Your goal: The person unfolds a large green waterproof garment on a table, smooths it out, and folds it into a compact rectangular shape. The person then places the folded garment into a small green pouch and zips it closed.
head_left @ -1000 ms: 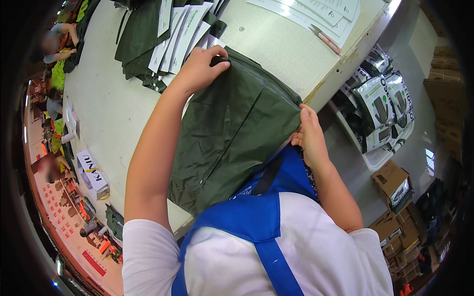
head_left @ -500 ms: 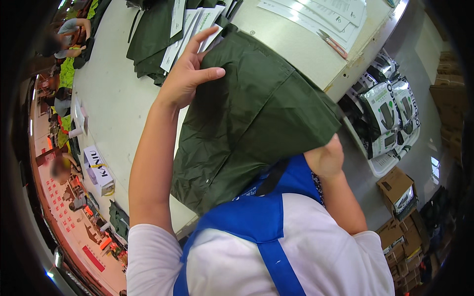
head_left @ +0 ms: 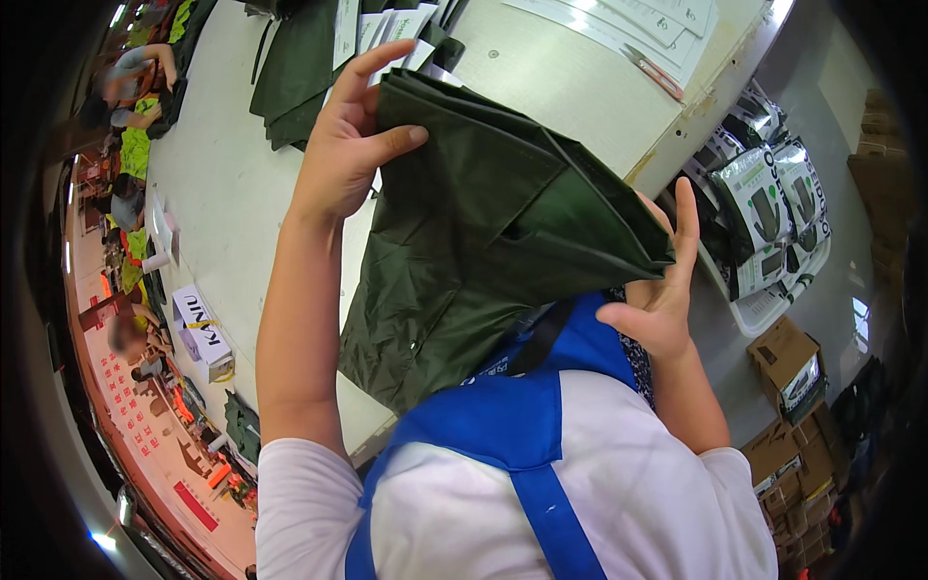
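A dark green fabric bag (head_left: 483, 213) spans the space between my hands, its folded, layered edge running along the upper right and its crumpled lower part against my blue apron. At its upper left corner is my left hand (head_left: 353, 155), thumb over the front of the cloth and index finger stretched out above; its other fingers are partly hidden. My right hand (head_left: 667, 300) is open at the right corner, fingers pointing up behind the cloth and thumb apart below it.
Further dark green pieces (head_left: 295, 77) with white cards (head_left: 396, 34) lie on the pale table (head_left: 232, 145). Small scissors (head_left: 652, 72) rest by paper sheets (head_left: 619, 29). Right, a white bin (head_left: 754, 319) holds packaged goods (head_left: 764, 198), near cardboard boxes (head_left: 788, 358). Other people sit far left.
My right hand has loosened from the bag's right corner, its fingers now spread upward. The bag's upper edge has parted into visible layers. My left hand has shifted slightly left.
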